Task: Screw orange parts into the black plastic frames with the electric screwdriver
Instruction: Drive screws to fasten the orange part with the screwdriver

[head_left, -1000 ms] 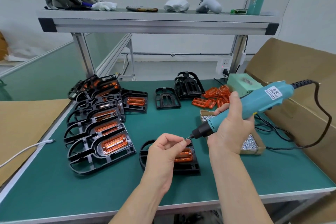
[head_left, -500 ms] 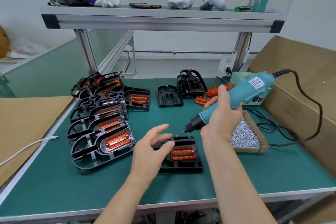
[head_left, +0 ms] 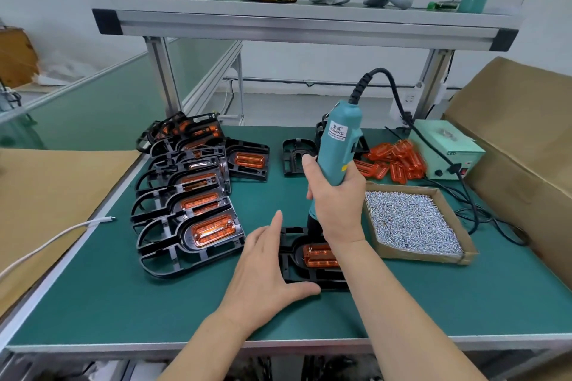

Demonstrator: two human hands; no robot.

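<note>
Orange part [head_left: 318, 257] is sitting in the recess of a black plastic frame [head_left: 289, 272], and the frame is lying flat on the green table [head_left: 154, 303] just to the left of the cardboard screw box [head_left: 421, 256]. The left hand [head_left: 266, 266] is resting on the frame's side farthest from the screw box. Its fingers are lying straight and close together along the frame's edge, and its thumb is stretching out along the near edge, so the hand is pressing rather than gripping.

The right hand [head_left: 337, 204] is wrapping its fingers and thumb round the electric screwdriver [head_left: 339, 145]. It is holding the tool nearly upright over the frame's far end, just left of the screw box. The dark nose is pointing down at the frame, but the wrist is hiding the bit, so contact with the orange part cannot be told. The right forearm is crossing over the side of the frame nearest the screw box and covering part of the orange part.

Farther left of the screw box, well apart from it, a row of assembled frames [head_left: 185, 210] is lying overlapped. Behind the screw box, loose orange pieces [head_left: 396, 161] are lying in a heap beside a pale green power unit [head_left: 442, 148], and the tool's black cord [head_left: 393, 86] is looping toward that unit.
</note>
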